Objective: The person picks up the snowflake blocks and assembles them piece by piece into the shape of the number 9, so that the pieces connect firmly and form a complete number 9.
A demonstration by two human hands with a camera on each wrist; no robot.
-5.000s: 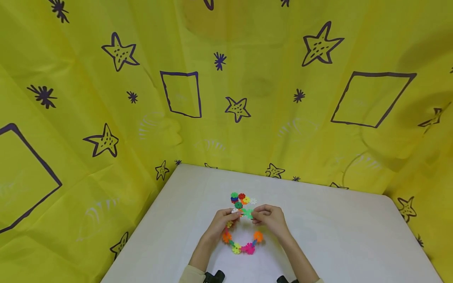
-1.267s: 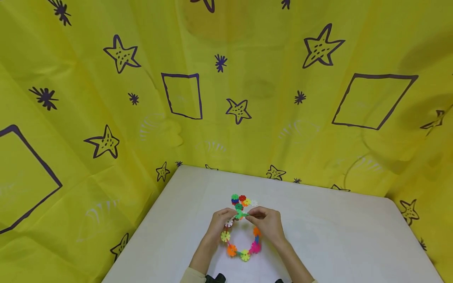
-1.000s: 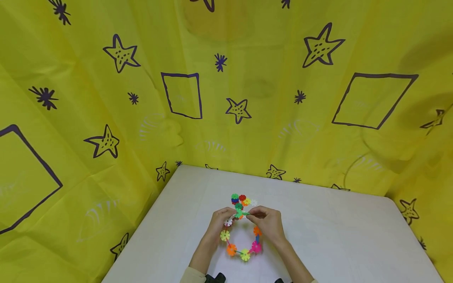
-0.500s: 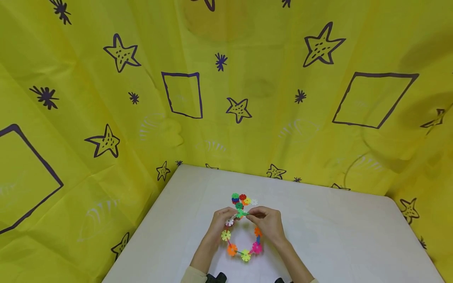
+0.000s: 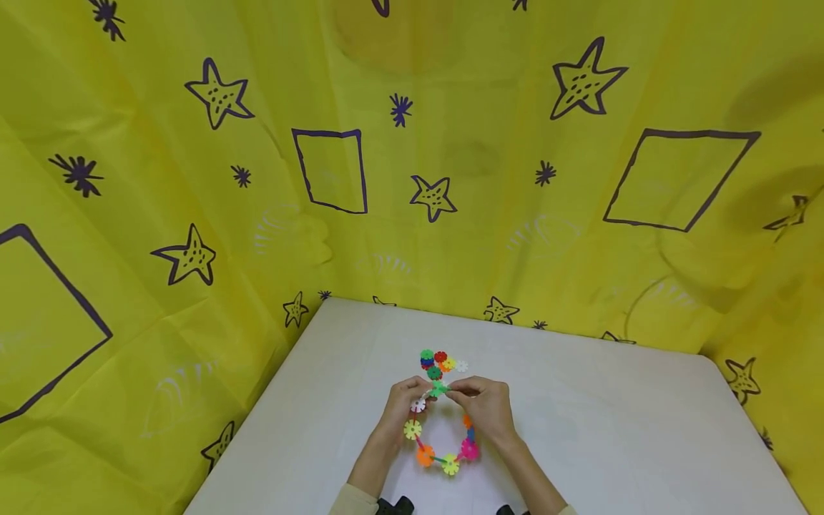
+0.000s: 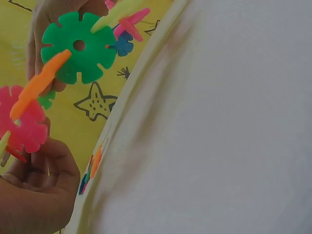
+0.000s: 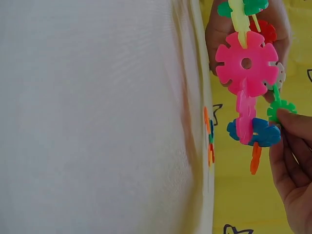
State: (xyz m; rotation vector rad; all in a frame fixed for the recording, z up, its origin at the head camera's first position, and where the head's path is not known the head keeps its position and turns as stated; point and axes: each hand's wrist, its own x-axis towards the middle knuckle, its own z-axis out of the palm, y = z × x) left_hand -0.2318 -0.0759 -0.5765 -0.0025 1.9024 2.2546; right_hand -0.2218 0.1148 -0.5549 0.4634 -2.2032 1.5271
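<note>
A plain white tabletop with a rounded far right corner point(image 5: 599, 415) is stretched out below the left hand point(image 5: 398, 411) and right hand point(image 5: 491, 409). Ahead of the hands and way off to either side, it's walled in by a creased, bright yellow sheet point(image 5: 399, 239). That's printed with dark-outlined speckled stars point(image 5: 432, 197), scribbly dark purple bursts point(image 5: 400, 110) and wonky four-sided outlines point(image 5: 363, 172), the lot being scattered well beyond the hands.
</note>
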